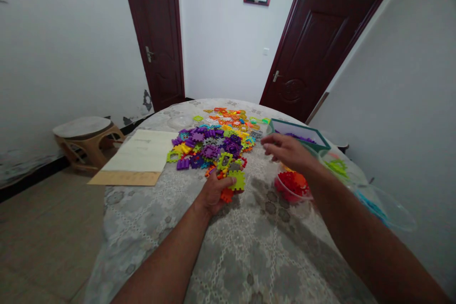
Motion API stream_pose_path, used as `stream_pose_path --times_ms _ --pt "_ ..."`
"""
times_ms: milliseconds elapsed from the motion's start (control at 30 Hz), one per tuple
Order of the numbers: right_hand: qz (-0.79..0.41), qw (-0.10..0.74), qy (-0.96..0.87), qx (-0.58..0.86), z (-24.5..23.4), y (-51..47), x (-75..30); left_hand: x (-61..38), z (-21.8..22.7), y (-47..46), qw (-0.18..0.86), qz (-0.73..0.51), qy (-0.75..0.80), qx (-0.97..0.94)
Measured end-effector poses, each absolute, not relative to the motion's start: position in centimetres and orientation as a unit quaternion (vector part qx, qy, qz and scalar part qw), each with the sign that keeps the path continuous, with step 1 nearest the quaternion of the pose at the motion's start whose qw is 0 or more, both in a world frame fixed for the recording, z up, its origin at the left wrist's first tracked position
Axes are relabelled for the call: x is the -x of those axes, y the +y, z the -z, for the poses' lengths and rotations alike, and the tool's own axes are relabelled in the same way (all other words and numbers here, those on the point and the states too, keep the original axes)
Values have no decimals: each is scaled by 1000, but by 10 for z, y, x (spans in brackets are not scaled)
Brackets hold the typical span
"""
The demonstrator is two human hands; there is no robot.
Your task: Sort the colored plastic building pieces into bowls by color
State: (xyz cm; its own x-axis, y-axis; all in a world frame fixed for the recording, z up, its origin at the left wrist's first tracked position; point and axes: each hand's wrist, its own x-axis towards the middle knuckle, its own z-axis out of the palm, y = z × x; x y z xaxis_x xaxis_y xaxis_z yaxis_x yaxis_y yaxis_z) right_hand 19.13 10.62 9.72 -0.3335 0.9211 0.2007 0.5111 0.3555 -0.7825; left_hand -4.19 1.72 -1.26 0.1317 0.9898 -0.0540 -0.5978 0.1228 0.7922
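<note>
My left hand [213, 193] is closed around several toothed plastic building pieces: a lime green square [238, 180] and an orange piece [226, 194]. A yellow-green frame piece [224, 160] is just above my thumb. Beyond the hand lies a mixed pile of interlocking plastic pieces [210, 145], mostly purple, with yellow, blue and grey among them. My right hand [288, 150] hovers above the tubs on the right, fingers stretched loosely to the left and somewhat apart, with nothing visible in them. Below it stands a clear tub of red pieces [294, 185].
A green-rimmed box [302, 130] holds purple pieces. Right of my forearm are clear tubs with lime pieces [337, 167] and blue pieces [372, 206]. Orange pieces [228, 117] lie farther back. A paper sheet [142, 152] lies left on the patterned tablecloth [245, 247]; a stool [85, 135] stands beyond.
</note>
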Motion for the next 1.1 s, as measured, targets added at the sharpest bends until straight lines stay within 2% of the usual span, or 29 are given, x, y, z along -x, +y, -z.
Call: stream_pose_path --times_ms 67,133,300,533,733,933,1100 --pt "-266 267 -826 419 -87 63 -167 41 13 17 683 -583 305 -318" --pt "-243 249 -847 403 -72 33 -147 39 14 17 679 -591 297 -317" --pt "-235 309 -819 423 -37 17 -124 37 12 18 667 -609 298 -309" --pt "-336 332 -768 433 -23 29 -132 39 10 21 653 -595 322 -340" --pt "-355 331 -766 421 -24 28 -138 35 7 20 654 -581 344 -342" --pt "-339 307 -778 431 -44 27 -159 40 15 23 668 -569 350 -328" --pt "-193 319 -769 520 -67 37 -225 42 22 22 702 -548 334 -310"
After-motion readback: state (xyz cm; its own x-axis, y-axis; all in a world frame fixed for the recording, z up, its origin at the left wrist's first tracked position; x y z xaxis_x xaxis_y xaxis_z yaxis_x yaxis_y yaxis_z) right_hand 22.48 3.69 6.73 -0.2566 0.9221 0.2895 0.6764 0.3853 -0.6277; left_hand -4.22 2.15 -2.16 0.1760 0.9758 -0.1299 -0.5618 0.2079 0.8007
